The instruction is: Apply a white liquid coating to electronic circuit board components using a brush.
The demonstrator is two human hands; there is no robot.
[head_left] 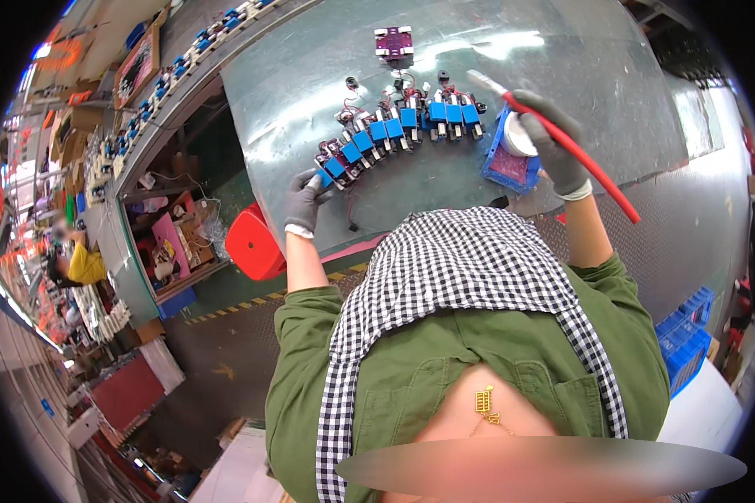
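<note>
My right hand (554, 138), in a grey glove, is closed round a brush with a long red handle (600, 174). Its pale bristles point up and left, apart from the row of parts. Below that hand, a white round tub (518, 138) stands in a blue bin (512, 172). Several small electronic modules with blue blocks (377, 131) and wires form a curved row on the metal table. At the row's left end, my gloved left hand (304, 203) has its fingertips closed on the edge of the last blue-topped module (333, 167).
A purple circuit board (393, 43) lies beyond the row on the table (294, 92). Left of the table stands a red stool (255, 243). More modules line a long bench (164, 92) at the far left, where a person in yellow (85, 263) is. Blue crates (684, 339) are at the right.
</note>
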